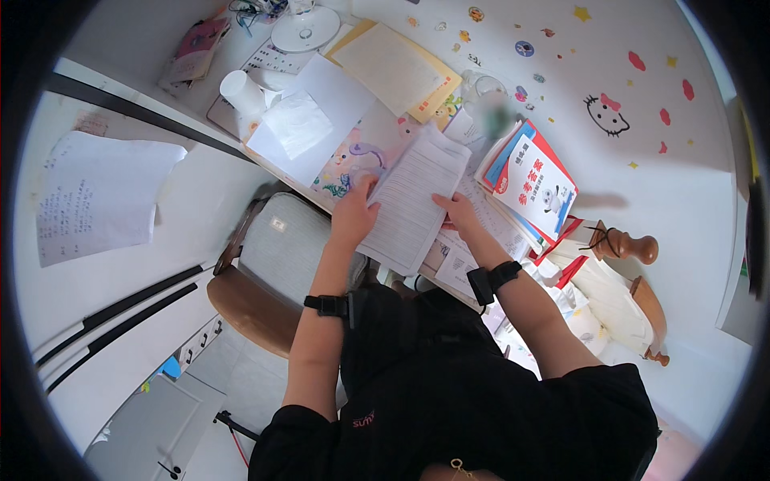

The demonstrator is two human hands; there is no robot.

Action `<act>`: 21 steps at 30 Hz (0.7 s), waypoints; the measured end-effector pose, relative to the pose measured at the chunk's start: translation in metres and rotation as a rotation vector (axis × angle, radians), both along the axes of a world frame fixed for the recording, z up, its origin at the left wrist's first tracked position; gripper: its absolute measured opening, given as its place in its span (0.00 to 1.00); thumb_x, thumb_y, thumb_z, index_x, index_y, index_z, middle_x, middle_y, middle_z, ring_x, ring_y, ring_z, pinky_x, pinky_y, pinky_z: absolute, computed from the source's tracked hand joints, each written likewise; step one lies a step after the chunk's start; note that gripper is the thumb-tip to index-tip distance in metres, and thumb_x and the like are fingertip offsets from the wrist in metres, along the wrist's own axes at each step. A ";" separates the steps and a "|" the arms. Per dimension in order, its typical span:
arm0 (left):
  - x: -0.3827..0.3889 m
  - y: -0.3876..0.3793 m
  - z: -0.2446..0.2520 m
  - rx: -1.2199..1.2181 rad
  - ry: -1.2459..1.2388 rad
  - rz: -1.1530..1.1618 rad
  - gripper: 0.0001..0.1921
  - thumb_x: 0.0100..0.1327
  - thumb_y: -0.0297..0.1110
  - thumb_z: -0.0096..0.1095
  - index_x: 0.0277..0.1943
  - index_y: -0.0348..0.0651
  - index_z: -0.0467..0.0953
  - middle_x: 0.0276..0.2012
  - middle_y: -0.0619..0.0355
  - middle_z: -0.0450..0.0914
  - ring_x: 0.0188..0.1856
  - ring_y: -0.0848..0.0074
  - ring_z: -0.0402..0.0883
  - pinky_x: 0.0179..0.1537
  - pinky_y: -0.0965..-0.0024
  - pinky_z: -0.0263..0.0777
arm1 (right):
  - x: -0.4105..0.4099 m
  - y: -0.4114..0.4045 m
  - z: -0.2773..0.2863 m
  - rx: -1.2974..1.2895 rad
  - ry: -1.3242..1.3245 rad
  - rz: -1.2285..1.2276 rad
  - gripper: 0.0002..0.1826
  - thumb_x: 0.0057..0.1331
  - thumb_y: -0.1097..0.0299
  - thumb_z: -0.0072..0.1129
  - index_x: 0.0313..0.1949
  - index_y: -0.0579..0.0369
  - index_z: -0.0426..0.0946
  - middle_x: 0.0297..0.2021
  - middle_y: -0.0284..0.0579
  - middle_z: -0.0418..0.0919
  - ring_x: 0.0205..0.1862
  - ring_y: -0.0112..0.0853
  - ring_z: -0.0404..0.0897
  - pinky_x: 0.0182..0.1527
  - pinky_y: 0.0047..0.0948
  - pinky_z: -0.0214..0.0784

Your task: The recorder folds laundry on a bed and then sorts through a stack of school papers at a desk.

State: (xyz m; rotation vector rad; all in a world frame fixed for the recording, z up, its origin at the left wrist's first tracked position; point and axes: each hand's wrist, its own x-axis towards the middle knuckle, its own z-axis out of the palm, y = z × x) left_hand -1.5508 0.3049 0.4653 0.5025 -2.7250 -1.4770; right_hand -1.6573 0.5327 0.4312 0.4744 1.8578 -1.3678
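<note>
A stack of ruled paper sheets [418,198] lies tilted over the desk's front edge, between my two hands. My left hand [355,213] grips its left edge, fingers partly hidden. On the opposite edge, my right hand [458,213] holds it with the thumb on top. Under and beside the stack is a desk mat with cartoon prints [361,150]. Printed sheets [496,219] lie partly beneath my right hand. A pile of booklets with a red and white cover [535,186] is to the right. Beyond the stack rest yellow-brown envelopes [391,66].
White paper [349,96] and a crumpled tissue [298,124] lie at the left, near a white cup [242,91] and a round lamp base [305,29]. A clear jar [484,90] stands behind the booklets. A cushioned chair [289,240] is at the desk's front left.
</note>
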 end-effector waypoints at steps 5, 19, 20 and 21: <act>-0.008 -0.015 -0.009 0.285 -0.075 0.186 0.27 0.53 0.29 0.65 0.58 0.37 0.68 0.42 0.47 0.81 0.44 0.61 0.80 0.47 0.64 0.71 | -0.006 -0.003 -0.001 0.133 0.184 0.176 0.19 0.57 0.59 0.65 0.44 0.58 0.78 0.31 0.43 0.82 0.31 0.31 0.81 0.33 0.32 0.74; -0.005 -0.044 0.004 0.968 0.251 0.435 0.17 0.63 0.26 0.59 0.55 0.34 0.70 0.48 0.55 0.78 0.48 0.68 0.77 0.49 0.68 0.70 | -0.037 -0.051 0.050 -0.492 0.253 0.100 0.28 0.60 0.70 0.62 0.60 0.55 0.66 0.51 0.42 0.74 0.51 0.28 0.72 0.53 0.26 0.64; -0.018 -0.045 0.005 0.971 0.255 0.421 0.17 0.63 0.26 0.59 0.55 0.34 0.70 0.48 0.55 0.78 0.48 0.68 0.77 0.49 0.68 0.70 | -0.046 -0.057 0.045 -0.490 0.264 0.093 0.28 0.60 0.70 0.62 0.60 0.55 0.66 0.51 0.42 0.74 0.51 0.28 0.72 0.53 0.26 0.64; -0.034 -0.044 0.004 1.051 0.353 0.457 0.19 0.62 0.25 0.59 0.56 0.34 0.68 0.50 0.53 0.76 0.49 0.68 0.76 0.50 0.67 0.70 | -0.057 -0.063 0.035 -0.420 0.555 0.118 0.29 0.60 0.70 0.62 0.61 0.56 0.65 0.52 0.45 0.74 0.51 0.30 0.72 0.53 0.27 0.64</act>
